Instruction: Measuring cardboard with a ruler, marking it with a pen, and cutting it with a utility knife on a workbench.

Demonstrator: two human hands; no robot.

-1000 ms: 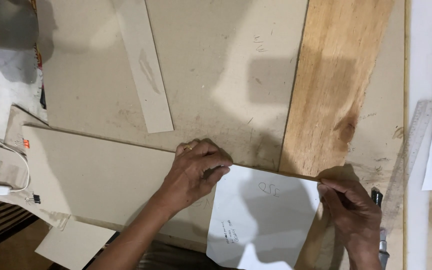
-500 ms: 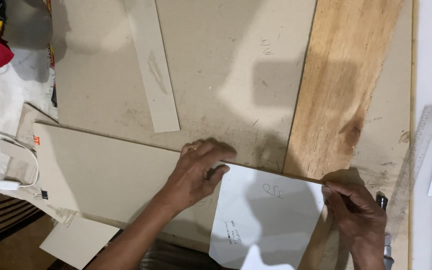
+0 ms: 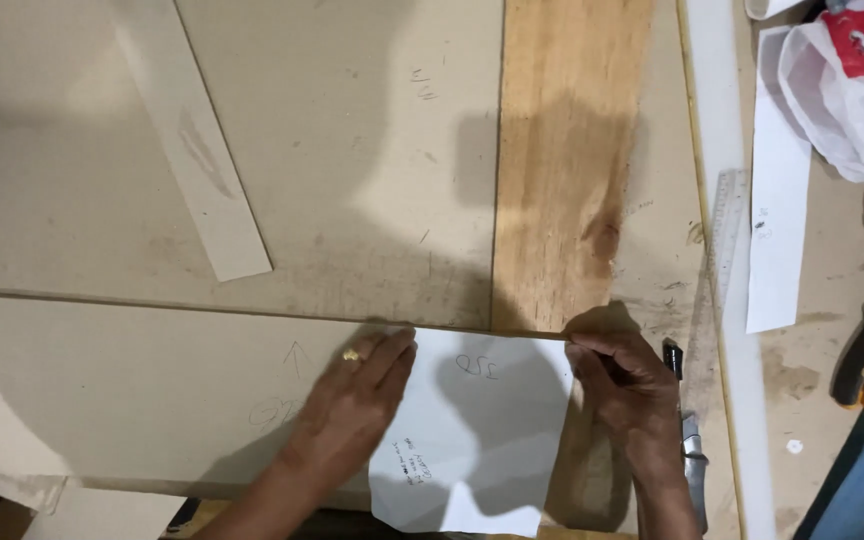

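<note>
Both hands work a white paper sheet (image 3: 482, 430) at the cardboard's (image 3: 132, 390) top edge: left hand (image 3: 357, 405) flat, open, pressing; right hand (image 3: 627, 385) pinching its corner.

Light is warm and moderately bright, falling from above and behind the viewer, so a broad soft-edged shadow spreads over the cardboard sheet (image 3: 352, 150) and the wooden plank (image 3: 567, 170), leaving a paler lit patch between the shadow's lobes. The left hand (image 3: 352, 420) and right hand (image 3: 627, 385) cast darker shadows on the white paper (image 3: 482, 440). Focus is fairly sharp centrally; the corners look dimmer and slightly soft. No strong glare.
</note>
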